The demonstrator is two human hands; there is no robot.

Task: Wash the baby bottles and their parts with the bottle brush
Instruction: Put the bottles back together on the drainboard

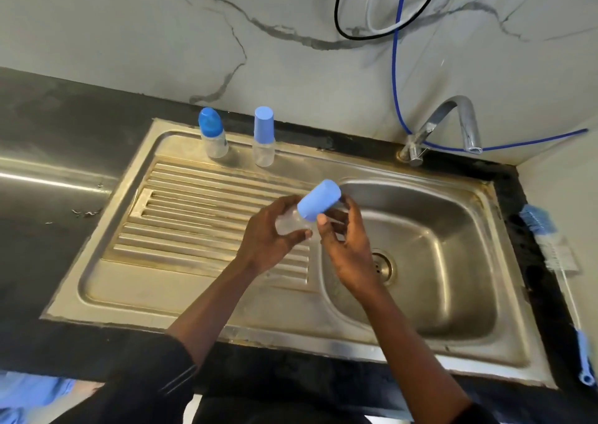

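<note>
My left hand (pixel 268 234) grips the clear body of a baby bottle (pixel 291 223) tilted over the edge of the sink basin. Its light blue cap (pixel 318 200) points up and to the right. My right hand (pixel 346 245) curls its thumb and fingers round the bottle just below the cap. Two more bottles stand upright at the back of the drainboard: one with a rounded blue cap (pixel 212 134) and one with a tall light blue cap (pixel 263 137). The bottle brush (pixel 556 262) lies on the dark counter at the right, blue bristles at its far end.
The steel sink (pixel 453 294) has a basin with a drain (pixel 383 266) on the right and a ribbed drainboard (pixel 194 216) on the left. A chrome tap (pixel 453 122) stands at the back right. Blue, black and white hoses (pixel 396 51) hang on the marble wall.
</note>
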